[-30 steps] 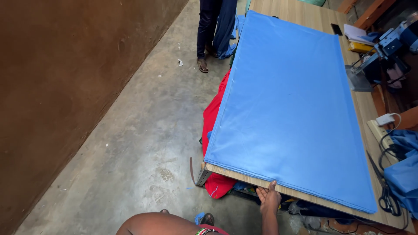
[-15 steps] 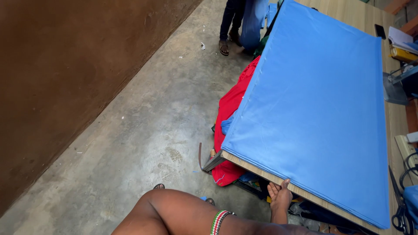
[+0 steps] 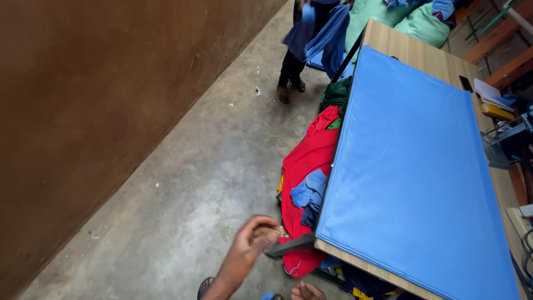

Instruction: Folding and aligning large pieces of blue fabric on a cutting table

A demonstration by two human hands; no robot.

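Long wooden table (image 3: pixel 388 41), running away from the camera, its top almost wholly covered by a smooth blue cloth (image 3: pixel 413 166) laid flat, bare wood showing along the near edge and at the far end. Grey concrete floor (image 3: pixel 183 183) to the left of it, scattered with small pale scraps; beyond that a plain brown wall (image 3: pixel 94 100). Heap of red fabric (image 3: pixel 302 166) on the floor, touching the table's left side, with blue scraps (image 3: pixel 308 194) on top and a dark green piece (image 3: pixel 336 93) at its far end. Green sacks (image 3: pixel 413 19) piled past the far end of the table. Papers (image 3: pixel 491 91) and a yellow object on the right edge. Another person (image 3: pixel 308 39) standing near the table's far left corner, holding blue cloth, only legs and lower body in view.

Left hand (image 3: pixel 252 239) raised over the floor, just beside the near left corner of the table, fingers curled loosely inward, thumb and fingertips close together; whether anything small sits between them, impossible to tell. Not touching the blue cloth, close to its near left corner. Right hand (image 3: pixel 308 291) at the bottom edge of the view, below the near edge of the table, only knuckles and fingertips showing, partly curled, grip not discernible.
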